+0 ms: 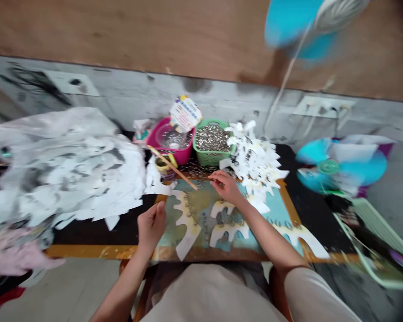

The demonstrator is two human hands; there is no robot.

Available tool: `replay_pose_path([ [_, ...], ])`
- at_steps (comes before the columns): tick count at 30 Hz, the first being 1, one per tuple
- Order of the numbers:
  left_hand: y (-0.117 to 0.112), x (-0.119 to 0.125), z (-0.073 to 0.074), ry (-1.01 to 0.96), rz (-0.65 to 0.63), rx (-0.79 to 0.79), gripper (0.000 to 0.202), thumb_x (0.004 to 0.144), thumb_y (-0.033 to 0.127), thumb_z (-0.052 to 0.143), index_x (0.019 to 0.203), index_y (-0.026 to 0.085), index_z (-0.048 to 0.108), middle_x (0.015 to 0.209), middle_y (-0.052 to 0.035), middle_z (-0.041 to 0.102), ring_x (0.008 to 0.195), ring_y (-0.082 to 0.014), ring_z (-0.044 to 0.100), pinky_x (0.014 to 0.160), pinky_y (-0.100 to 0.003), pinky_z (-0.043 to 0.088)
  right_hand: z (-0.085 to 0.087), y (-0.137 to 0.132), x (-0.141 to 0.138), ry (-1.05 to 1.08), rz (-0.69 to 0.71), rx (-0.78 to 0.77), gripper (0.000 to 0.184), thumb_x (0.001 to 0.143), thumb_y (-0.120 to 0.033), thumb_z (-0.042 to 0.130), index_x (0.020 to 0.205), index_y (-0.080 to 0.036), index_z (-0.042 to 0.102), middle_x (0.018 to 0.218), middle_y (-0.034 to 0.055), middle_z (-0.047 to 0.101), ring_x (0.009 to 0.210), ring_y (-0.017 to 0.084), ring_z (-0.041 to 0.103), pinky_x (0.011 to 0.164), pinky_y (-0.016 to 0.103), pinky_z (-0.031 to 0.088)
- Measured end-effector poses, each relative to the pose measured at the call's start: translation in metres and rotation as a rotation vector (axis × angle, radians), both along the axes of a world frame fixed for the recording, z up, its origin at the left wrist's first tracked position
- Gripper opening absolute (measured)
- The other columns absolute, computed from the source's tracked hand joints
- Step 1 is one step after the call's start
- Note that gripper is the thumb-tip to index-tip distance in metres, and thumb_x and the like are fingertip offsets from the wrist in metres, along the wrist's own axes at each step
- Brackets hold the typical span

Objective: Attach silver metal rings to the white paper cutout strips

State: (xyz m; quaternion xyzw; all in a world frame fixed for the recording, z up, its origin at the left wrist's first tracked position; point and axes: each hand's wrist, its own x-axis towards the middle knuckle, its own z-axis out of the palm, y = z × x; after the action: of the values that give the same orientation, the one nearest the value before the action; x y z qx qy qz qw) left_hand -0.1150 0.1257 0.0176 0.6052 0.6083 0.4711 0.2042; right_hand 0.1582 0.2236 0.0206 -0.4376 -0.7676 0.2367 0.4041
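Note:
My left hand (152, 226) is closed in a loose fist over the table's front part, left of a white toothed cut-out (188, 243) with rings along its yellowed edge. Whatever it may hold is hidden. Farther in, my right hand (225, 187) has its fingers pinched together beside loose metal rings (196, 169). Anything between those fingertips is too small to make out. Below my right hand and forearm lie more ring-edged cut-outs (218, 235) on a blue-green, glue-stained board (201, 203). A wooden stick (174, 169) leans across a small pot (163, 166).
Behind stand a pink basket (183, 156) and a green basket (210, 158) full of metal rings. White cut-outs are heaped at left (87, 174) and back right (255, 156). A blue-bladed fan (342, 165) and a pale green tray (372, 214) are at right.

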Motion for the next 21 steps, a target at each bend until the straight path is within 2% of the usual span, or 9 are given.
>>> replay_pose_path([
  [2, -0.011, 0.013, 0.002, 0.041, -0.118, -0.022, 0.044, 0.094, 0.04, 0.052, 0.056, 0.019, 0.05, 0.049, 0.0028, 0.048, 0.044, -0.0095, 0.043, 0.044, -0.021, 0.034, 0.007, -0.042, 0.047, -0.011, -0.098, 0.021, 0.026, 0.095, -0.037, 0.052, 0.107, -0.023, 0.072, 0.111, 0.0097, 0.067, 0.075, 0.016, 0.064, 0.073, 0.033, 0.057],
  [4, -0.022, 0.032, 0.002, 0.06, -0.267, -0.051, 0.024, 0.091, 0.04, 0.057, 0.084, 0.02, 0.069, 0.079, -0.0033, 0.07, 0.057, -0.0132, 0.06, 0.048, -0.022, 0.044, 0.013, -0.092, 0.097, -0.029, -0.284, 0.049, 0.024, 0.095, -0.036, 0.055, 0.104, -0.022, 0.073, 0.105, 0.0084, 0.069, 0.08, 0.017, 0.065, 0.075, 0.032, 0.055],
  [6, -0.033, 0.056, -0.002, 0.083, -0.389, -0.059, 0.026, 0.091, 0.039, 0.057, 0.107, 0.024, 0.071, 0.101, -0.0061, 0.074, 0.068, -0.0159, 0.068, 0.052, -0.023, 0.05, 0.014, -0.143, 0.146, -0.066, -0.514, 0.072, 0.023, 0.094, -0.035, 0.058, 0.101, -0.02, 0.074, 0.101, 0.0081, 0.07, 0.083, 0.018, 0.066, 0.075, 0.031, 0.054],
  [9, -0.044, 0.098, -0.01, 0.18, -0.517, 0.0, 0.028, 0.092, 0.042, 0.059, 0.076, 0.023, 0.072, 0.064, -0.0003, 0.07, 0.05, -0.013, 0.061, 0.048, -0.022, 0.046, 0.007, -0.207, 0.207, -0.107, -0.829, 0.04, 0.026, 0.093, -0.038, 0.059, 0.098, -0.018, 0.074, 0.099, 0.0086, 0.071, 0.086, 0.019, 0.067, 0.074, 0.031, 0.053],
  [11, -0.048, 0.126, -0.014, 0.265, -0.578, 0.064, 0.039, 0.09, 0.047, 0.062, 0.061, 0.022, 0.065, 0.05, 0.0014, 0.061, 0.045, -0.0124, 0.056, 0.048, -0.023, 0.045, -0.001, -0.235, 0.23, -0.14, -0.905, 0.048, 0.026, 0.092, -0.04, 0.06, 0.095, -0.017, 0.073, 0.096, 0.0086, 0.072, 0.084, 0.02, 0.067, 0.073, 0.031, 0.053],
  [14, -0.046, 0.157, -0.014, 0.372, -0.579, 0.153, 0.024, 0.093, 0.044, 0.059, 0.092, 0.022, 0.069, 0.087, -0.0056, 0.074, 0.08, -0.0207, 0.07, 0.073, -0.03, 0.055, -0.011, -0.253, 0.232, -0.174, -0.84, 0.0, 0.022, 0.091, -0.038, 0.061, 0.095, -0.019, 0.072, 0.099, 0.0085, 0.07, 0.083, 0.02, 0.066, 0.064, 0.029, 0.053],
  [16, -0.044, 0.163, -0.014, 0.428, -0.498, 0.158, 0.025, 0.094, 0.039, 0.057, 0.112, 0.022, 0.063, 0.109, -0.0097, 0.072, 0.101, -0.0258, 0.068, 0.089, -0.038, 0.053, -0.014, -0.253, 0.217, -0.202, -0.746, -0.036, 0.019, 0.091, -0.035, 0.061, 0.098, -0.021, 0.071, 0.103, 0.0089, 0.07, 0.089, 0.021, 0.065, 0.061, 0.028, 0.053],
  [19, -0.044, 0.15, -0.017, 0.517, -0.312, 0.058, 0.034, 0.09, 0.039, 0.061, 0.117, 0.019, 0.054, 0.109, -0.0128, 0.069, 0.103, -0.0309, 0.065, 0.09, -0.044, 0.053, -0.018, -0.237, 0.187, -0.279, -0.57, -0.006, 0.019, 0.091, -0.029, 0.061, 0.107, -0.023, 0.069, 0.104, 0.008, 0.071, 0.098, 0.024, 0.064, 0.08, 0.038, 0.055],
  [21, -0.046, 0.136, -0.022, 0.571, -0.279, -0.032, 0.039, 0.086, 0.038, 0.063, 0.117, 0.018, 0.05, 0.101, -0.0128, 0.07, 0.097, -0.0329, 0.066, 0.085, -0.046, 0.054, -0.023, -0.222, 0.169, -0.314, -0.504, 0.005, 0.024, 0.092, -0.027, 0.059, 0.114, -0.023, 0.067, 0.106, 0.0086, 0.071, 0.101, 0.026, 0.063, 0.087, 0.042, 0.053],
])
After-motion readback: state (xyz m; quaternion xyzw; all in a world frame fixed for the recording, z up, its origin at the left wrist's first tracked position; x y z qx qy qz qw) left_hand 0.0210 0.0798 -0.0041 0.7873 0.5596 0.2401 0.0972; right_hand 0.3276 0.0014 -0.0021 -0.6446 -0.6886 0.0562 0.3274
